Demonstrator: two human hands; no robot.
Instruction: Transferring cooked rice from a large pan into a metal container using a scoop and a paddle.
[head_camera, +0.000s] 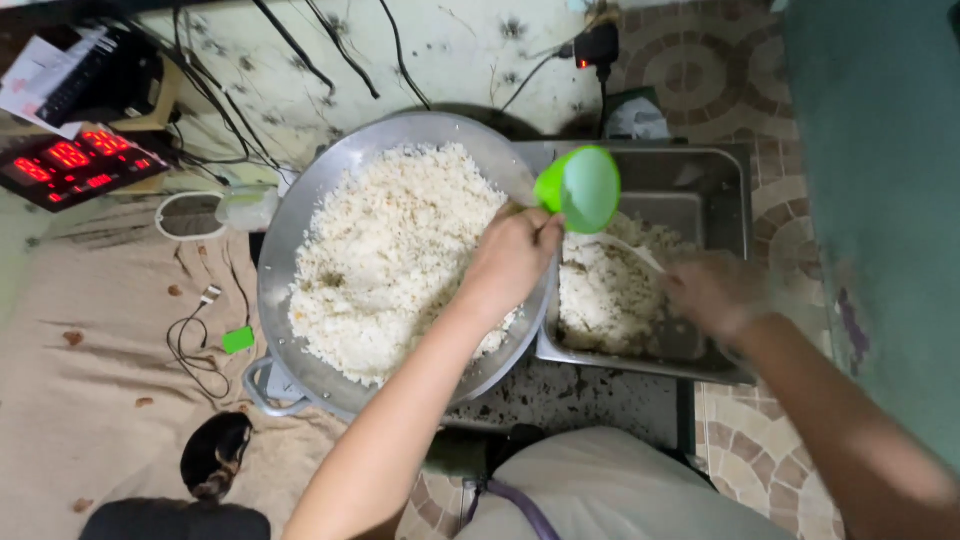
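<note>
Left hand (512, 255) gripping green cup (580, 187) mid-frame; right hand (712, 292), blurred, holding white spoon (630, 250) in steel tray (720, 190). Risk: rice (385, 260) spilling between tray and round pan (290, 250).

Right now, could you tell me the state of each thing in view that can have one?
Round metal pan: heaped with white rice.
Rectangular metal tray: partly filled with rice.
Green cup: held tilted by left hand.
Right hand: blurred, gripping a white utensil in the tray.
Red digit display: lit.
</note>
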